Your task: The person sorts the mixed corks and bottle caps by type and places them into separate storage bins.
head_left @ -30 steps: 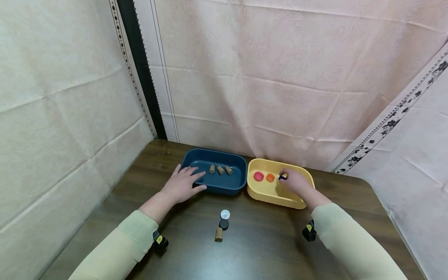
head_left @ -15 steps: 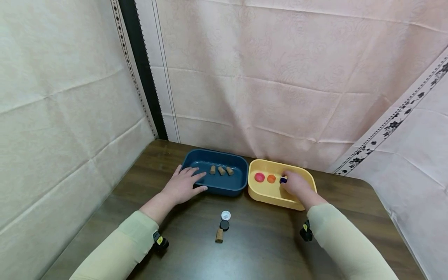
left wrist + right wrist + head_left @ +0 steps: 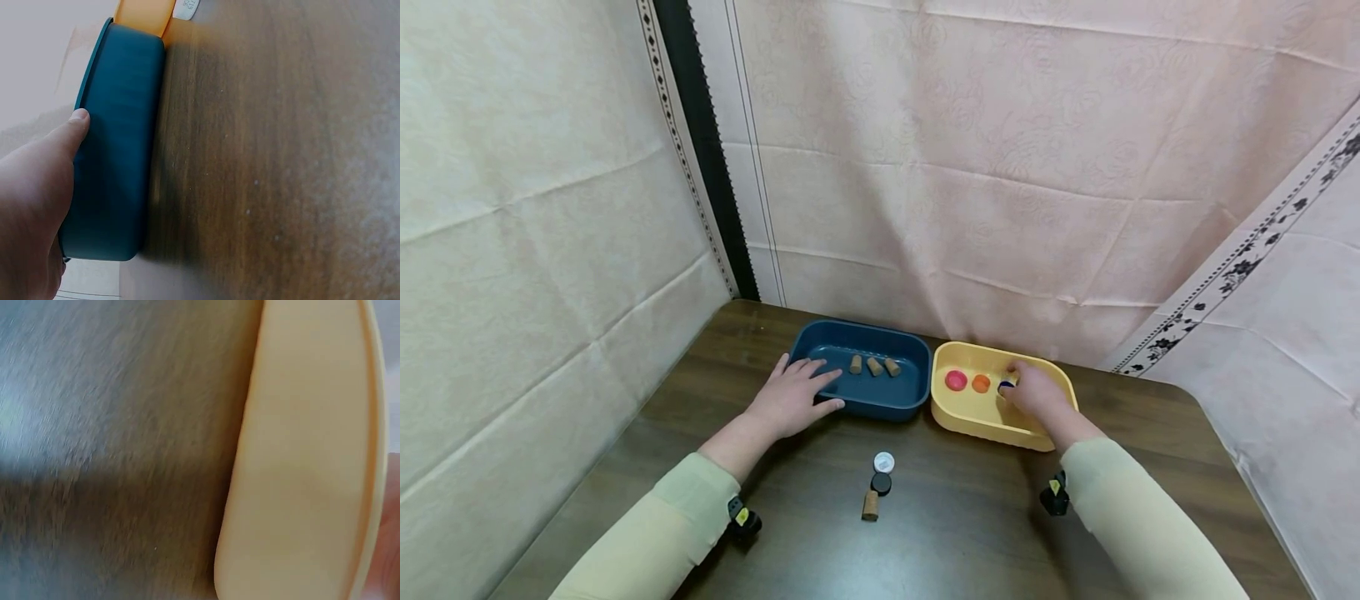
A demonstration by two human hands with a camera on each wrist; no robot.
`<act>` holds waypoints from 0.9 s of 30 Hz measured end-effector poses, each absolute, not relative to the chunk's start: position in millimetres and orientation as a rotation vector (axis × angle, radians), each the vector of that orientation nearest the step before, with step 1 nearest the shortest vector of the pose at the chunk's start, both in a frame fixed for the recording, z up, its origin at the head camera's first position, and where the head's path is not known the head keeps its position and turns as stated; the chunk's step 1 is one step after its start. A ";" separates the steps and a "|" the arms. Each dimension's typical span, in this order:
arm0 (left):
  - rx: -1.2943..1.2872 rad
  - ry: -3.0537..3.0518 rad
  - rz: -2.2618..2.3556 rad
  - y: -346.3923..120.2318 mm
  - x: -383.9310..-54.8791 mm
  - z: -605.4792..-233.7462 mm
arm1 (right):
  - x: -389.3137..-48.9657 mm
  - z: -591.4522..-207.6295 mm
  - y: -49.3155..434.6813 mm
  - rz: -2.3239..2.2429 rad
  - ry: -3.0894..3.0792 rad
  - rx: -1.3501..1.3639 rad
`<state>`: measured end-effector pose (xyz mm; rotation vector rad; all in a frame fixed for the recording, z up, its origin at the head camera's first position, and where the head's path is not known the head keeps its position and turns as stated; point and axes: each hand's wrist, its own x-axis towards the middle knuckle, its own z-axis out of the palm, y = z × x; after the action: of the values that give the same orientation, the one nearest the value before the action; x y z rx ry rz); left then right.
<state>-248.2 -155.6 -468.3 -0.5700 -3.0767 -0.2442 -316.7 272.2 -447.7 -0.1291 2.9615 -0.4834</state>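
Observation:
My left hand [image 3: 786, 398] lies over the near left side of a dark blue tray [image 3: 876, 408], fingers spread and extended; its thumb touches the outside wall just below the rim in the left wrist view. Several cork stoppers [image 3: 874, 367] lie inside that tray. My right hand [image 3: 1037, 392] reaches into a yellow tray [image 3: 985, 427], thumb and finger curled at a dark blue bottle cap [image 3: 1004, 385] that they partly hide. Left of it lie an orange cap [image 3: 981, 383] and a red cap [image 3: 956, 381]. In the right wrist view the yellow wall [image 3: 306, 462] hides the fingertips.
On the brown table [image 3: 955, 517], in front of the trays, a white cap [image 3: 883, 462], a black cap [image 3: 881, 483] and a cork [image 3: 870, 506] stand in a line. Pale cloth [image 3: 970, 167] hangs behind the table and at both sides.
The view has shifted slightly. My right hand has moved a little at the dark blue cap, and its thumb now covers the cap's near part. My left hand has stayed in place.

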 end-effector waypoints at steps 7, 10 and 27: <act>-0.574 -3.073 -0.260 -155.5 -247.3 -467.9 | -310.5 -438.0 276.9 -0.799 2.918 -0.013; -0.573 -3.073 -0.260 -155.5 -246.8 -466.9 | -304.1 -434.7 277.0 -0.952 2.865 0.022; -0.580 -3.069 -0.265 -155.8 -248.1 -467.6 | -231.7 -422.8 243.8 -1.384 2.808 -0.108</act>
<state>-248.1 -155.8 -467.6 -0.5798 -3.0690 -0.2650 -231.7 243.8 -422.8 -0.1076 2.8083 -1.3839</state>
